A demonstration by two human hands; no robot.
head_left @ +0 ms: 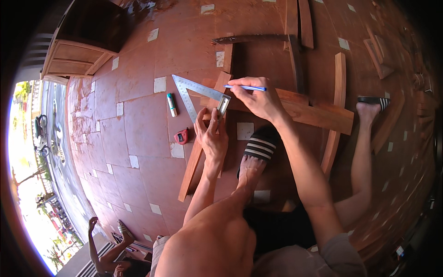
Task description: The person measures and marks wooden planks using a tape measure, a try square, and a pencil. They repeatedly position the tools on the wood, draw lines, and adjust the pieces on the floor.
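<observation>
Head view: left hand (212, 136) pins steel square (196, 92); right hand (258, 99) grips pen (245, 87).

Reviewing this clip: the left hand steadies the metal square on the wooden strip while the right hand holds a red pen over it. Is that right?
Only the colour is wrong: the head view shows the right hand holding a blue pen. The left hand does steady the metal square on the wooden strip.

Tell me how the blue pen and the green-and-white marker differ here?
The blue pen is thin and held in the right hand, above the wood; the green-and-white marker is thicker and lies loose on the tiled floor, untouched. The pen points sideways, the marker runs roughly up and down the picture. Both are marking tools near the metal square.
</observation>
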